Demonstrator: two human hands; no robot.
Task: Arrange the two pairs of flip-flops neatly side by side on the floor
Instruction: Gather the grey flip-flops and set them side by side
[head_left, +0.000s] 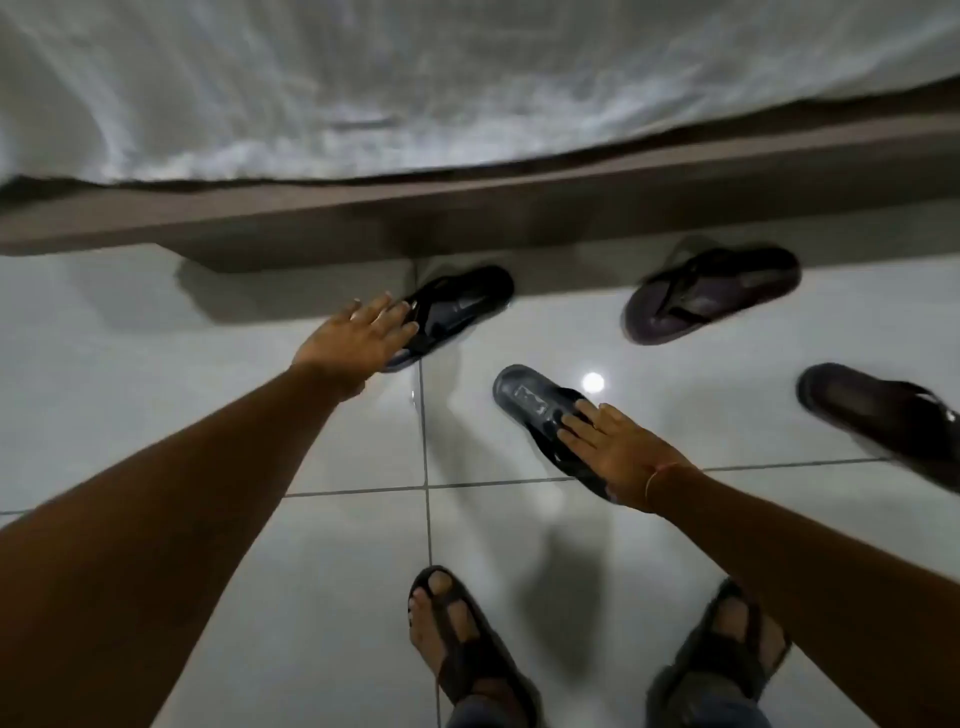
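Several flip-flops lie scattered on the pale tiled floor. A black one (457, 306) sits by the bed base, and my left hand (358, 338) rests flat over its near end with fingers spread. A second black flip-flop (530, 400) lies at an angle in the middle, and my right hand (613, 452) presses flat on its strap end. A dark brown flip-flop (711, 296) lies at the far right under the bed edge. Another brown one (883, 415) lies at the right border, partly cut off.
A bed with a white sheet (467, 93) and a brown base (467, 218) runs across the top. My own two feet in dark sandals (467, 649) stand at the bottom. Glossy floor tiles (156, 389) stretch to the left.
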